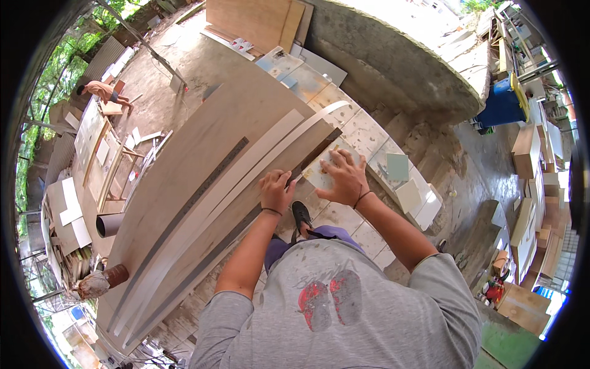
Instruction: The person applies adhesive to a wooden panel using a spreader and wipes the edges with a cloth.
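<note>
My right hand (345,179) lies palm down with fingers spread on a pale flat board (318,176), at the worktop's near edge toward its right corner. My left hand (276,194) is curled at that edge, beside a narrow dark strip (322,148); whether its fingers pinch the strip, I cannot tell. Past them, a long white strip (319,116) overhangs the worktop's (246,92) right edge, its end curving. Farther in lie a wider pale strip (274,133) and a grey strip (212,172). A brown cylinder (115,275) is near the left end.
</note>
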The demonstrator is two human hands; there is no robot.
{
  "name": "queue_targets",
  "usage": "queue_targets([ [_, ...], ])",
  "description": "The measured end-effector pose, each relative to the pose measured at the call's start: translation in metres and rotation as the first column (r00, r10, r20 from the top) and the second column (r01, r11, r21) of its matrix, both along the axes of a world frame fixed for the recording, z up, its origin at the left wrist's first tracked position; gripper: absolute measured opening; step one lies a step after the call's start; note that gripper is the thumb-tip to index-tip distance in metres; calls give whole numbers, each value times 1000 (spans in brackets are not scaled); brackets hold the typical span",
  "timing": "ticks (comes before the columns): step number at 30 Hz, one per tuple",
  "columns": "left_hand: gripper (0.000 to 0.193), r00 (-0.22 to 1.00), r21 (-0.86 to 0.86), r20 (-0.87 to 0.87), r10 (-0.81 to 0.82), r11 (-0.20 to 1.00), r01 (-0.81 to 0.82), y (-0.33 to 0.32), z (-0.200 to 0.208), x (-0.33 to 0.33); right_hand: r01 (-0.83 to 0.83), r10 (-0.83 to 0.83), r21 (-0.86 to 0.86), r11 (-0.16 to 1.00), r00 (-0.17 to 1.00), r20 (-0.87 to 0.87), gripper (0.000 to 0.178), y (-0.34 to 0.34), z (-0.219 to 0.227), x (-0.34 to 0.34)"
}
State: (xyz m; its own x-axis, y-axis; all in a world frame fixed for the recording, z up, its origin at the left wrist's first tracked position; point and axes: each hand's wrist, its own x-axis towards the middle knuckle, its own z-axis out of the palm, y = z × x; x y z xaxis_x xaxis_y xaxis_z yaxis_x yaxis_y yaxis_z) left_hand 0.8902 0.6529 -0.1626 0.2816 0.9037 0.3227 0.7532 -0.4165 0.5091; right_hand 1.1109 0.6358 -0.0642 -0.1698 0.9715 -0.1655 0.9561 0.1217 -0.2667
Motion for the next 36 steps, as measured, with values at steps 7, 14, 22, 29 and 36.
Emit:
queue_targets([
  [7,24,1000,-42,-12,-1,999,0,0,4,2,18,-19,27,999,1000,21,75,26,-24,2],
  [14,26,1000,-24,21,4,1000,-4,0,3,0,-10,20,-138,990,998,67,76,32,-6,4],
  [22,24,1000,-40,-3,-12,999,12,0,4,0,13,-9,-61,998,997,75,76,36,-18,14],
  [29,25,1000,-38,13,-10,999,11,1,3,1,6,-3,-48,999,998,55,75,44,-18,27],
  [36,25,1000,-33,5,-6,999,6,-1,2,-1,-35,39,-48,998,997,73,73,46,-18,40],
])
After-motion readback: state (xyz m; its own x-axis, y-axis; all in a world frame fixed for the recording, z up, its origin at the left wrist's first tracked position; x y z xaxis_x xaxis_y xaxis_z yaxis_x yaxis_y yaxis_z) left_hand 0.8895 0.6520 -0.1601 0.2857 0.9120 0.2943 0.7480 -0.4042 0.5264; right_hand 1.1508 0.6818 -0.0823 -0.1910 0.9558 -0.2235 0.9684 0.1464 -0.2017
